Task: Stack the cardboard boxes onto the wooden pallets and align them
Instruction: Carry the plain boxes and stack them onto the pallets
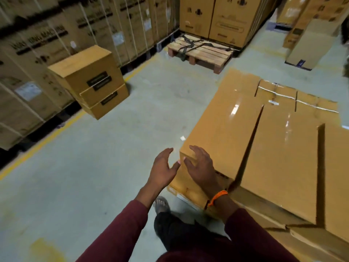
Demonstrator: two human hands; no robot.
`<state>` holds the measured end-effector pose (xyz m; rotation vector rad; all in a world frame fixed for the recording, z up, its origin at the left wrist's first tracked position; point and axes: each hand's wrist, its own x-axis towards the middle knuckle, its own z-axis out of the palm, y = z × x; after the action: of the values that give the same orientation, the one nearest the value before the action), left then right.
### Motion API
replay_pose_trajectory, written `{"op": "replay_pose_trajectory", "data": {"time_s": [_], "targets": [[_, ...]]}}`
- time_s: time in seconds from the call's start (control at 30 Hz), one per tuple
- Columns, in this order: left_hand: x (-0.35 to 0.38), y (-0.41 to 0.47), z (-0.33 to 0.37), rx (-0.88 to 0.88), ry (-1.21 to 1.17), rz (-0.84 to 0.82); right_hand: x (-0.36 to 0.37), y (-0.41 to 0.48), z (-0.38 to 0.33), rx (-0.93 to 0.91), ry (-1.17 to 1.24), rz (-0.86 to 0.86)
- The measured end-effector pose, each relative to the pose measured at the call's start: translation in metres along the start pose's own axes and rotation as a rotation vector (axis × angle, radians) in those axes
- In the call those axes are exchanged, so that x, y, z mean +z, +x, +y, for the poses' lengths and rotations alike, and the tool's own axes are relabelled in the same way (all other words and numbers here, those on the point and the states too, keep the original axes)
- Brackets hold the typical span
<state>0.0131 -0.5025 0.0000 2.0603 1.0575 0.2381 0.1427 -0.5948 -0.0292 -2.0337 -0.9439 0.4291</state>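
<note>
A block of flat-topped cardboard boxes (268, 133) fills the right side, laid side by side in rows. Both my hands hover at its near left corner with spread fingers. My left hand (164, 168) is just off the corner over the floor and holds nothing. My right hand (199, 168), with an orange band at the wrist, is over the corner box's top edge; whether it touches is unclear. A bare wooden pallet (201, 52) with dark straps across it lies on the floor further ahead. A small stack of boxes (92, 81) stands on the floor at the left.
Tall strapped cartons (56, 35) line the left wall behind a yellow floor line (47, 137). More tall cartons (221, 19) stand behind the pallet and at the far right (306, 42). Open grey floor (113, 148) lies between. My foot (161, 204) is below my hands.
</note>
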Motion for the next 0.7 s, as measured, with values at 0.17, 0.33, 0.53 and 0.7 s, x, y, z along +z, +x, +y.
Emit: {"op": "replay_pose_trajectory", "data": {"time_s": [0.17,0.33,0.53,0.7], "targets": [[-0.106,0.092,-0.053,-0.065,0.045,0.046,0.092,0.115,-0.07,0.006,0.052,-0.098],[-0.208,0.167,-0.113,-0.171,0.008,0.157,0.177,0.211,-0.151,-0.05,0.039,-0.262],[-0.288,0.255,-0.199,-0.265,-0.065,0.144,0.279,0.301,-0.205,-0.066,-0.022,-0.348],[-0.374,0.352,-0.271,-0.242,-0.083,0.135,0.378,0.384,-0.251,-0.026,-0.05,-0.356]]}}
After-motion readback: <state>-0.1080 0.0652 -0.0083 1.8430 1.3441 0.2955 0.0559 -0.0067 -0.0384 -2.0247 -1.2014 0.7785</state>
